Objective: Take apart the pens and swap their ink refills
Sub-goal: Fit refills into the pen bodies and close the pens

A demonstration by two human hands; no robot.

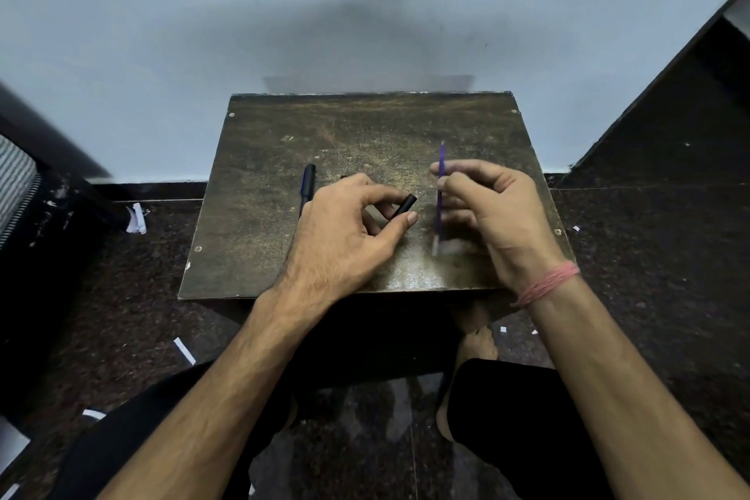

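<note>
My left hand [345, 227] grips a black pen barrel [406, 205] between thumb and fingers; only its open end pokes out to the right. In my right hand [487, 211] a thin purple ink refill [440, 191] stands nearly upright, pinched near its middle, its pale tip pointing down and blurred. The two hands are a short gap apart above the middle of a small worn wooden table [365, 126]. A second black pen [307, 187] with its cap on lies on the table to the left, partly hidden behind my left hand.
The table stands against a pale blue wall on a dark speckled floor. Paper scraps [136, 218] lie on the floor at the left. A dark piece of furniture [669, 126] rises at the right. My knees and a bare foot [477, 341] sit under the table's near edge.
</note>
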